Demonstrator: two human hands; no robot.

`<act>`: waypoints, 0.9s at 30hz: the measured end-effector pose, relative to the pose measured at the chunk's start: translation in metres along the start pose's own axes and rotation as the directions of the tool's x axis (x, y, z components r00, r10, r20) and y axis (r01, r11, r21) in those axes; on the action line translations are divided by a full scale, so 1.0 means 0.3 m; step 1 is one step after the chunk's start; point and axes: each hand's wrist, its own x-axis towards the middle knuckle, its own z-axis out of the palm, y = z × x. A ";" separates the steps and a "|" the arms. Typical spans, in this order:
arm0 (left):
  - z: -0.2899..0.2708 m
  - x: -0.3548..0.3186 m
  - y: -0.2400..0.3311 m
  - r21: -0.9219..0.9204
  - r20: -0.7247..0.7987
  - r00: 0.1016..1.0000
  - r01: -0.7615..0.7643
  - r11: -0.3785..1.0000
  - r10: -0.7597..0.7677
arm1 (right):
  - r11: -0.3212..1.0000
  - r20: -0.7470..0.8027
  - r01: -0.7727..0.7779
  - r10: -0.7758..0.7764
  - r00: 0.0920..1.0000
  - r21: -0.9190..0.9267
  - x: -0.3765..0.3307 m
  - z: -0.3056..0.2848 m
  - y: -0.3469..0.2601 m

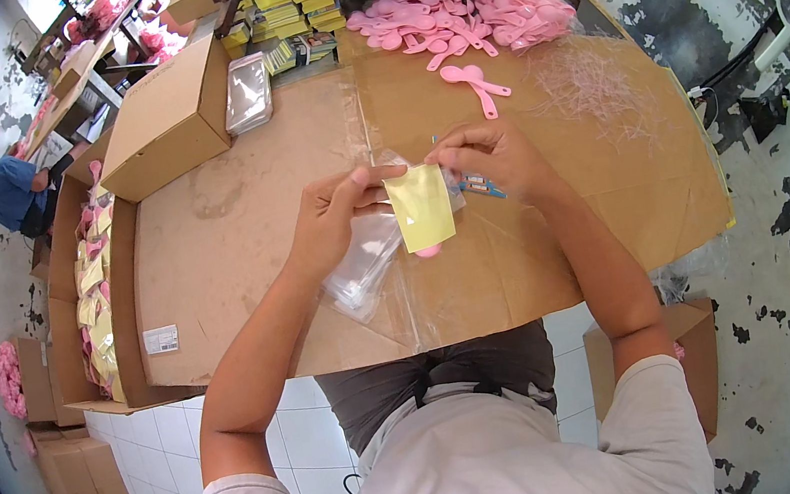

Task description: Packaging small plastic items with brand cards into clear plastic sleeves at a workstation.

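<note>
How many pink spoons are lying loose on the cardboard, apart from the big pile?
2: the pink spoons lie crossed just below the pile, beyond the right hand. Another pink piece shows under the yellow card; more may be hidden.

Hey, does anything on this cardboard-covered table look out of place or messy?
Mostly orderly. Two pink plastic spoons lie apart from the pink spoon heap, and a tangle of thin clear plastic strands is strewn at the right. Both hands, left hand and right hand, hold a yellow card.
</note>
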 end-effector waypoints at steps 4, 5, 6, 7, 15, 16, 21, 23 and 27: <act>-0.006 0.012 -0.017 0.185 -0.048 0.997 0.065 0.981 -0.057 | 0.997 0.022 0.025 -0.027 0.999 0.077 0.002 0.013 0.029; -0.005 0.015 -0.023 0.240 -0.030 0.999 0.044 0.970 -0.038 | 0.998 0.019 0.018 -0.019 1.000 0.068 0.002 0.009 0.031; -0.004 0.017 -0.027 0.293 -0.011 1.000 0.023 0.956 -0.020 | 0.998 0.016 0.010 -0.011 1.000 0.059 0.003 0.006 0.031; -0.005 0.018 -0.030 0.294 -0.011 1.000 0.024 0.956 -0.021 | 0.998 0.016 0.010 -0.011 1.000 0.060 0.005 0.005 0.031; -0.012 0.028 -0.021 0.224 -0.049 0.999 0.021 0.974 -0.010 | 0.992 0.169 0.015 -0.036 0.985 0.125 -0.004 0.019 0.014; -0.005 0.026 -0.015 0.223 -0.048 0.999 0.017 0.975 -0.006 | 0.992 0.170 0.016 -0.037 0.985 0.122 -0.006 0.018 0.011; -0.013 0.008 0.018 0.345 0.061 0.997 0.017 0.939 -0.040 | 0.989 0.160 0.052 -0.075 0.984 0.140 -0.002 0.021 0.003; -0.034 -0.017 0.062 0.397 0.005 0.997 0.074 0.915 -0.083 | 0.993 0.094 0.050 -0.061 0.994 0.109 0.005 0.015 0.012; -0.168 -0.145 0.175 0.431 -0.264 0.965 0.103 0.896 0.016 | 0.788 -0.115 0.061 -0.165 0.979 -0.613 -0.006 -0.027 0.001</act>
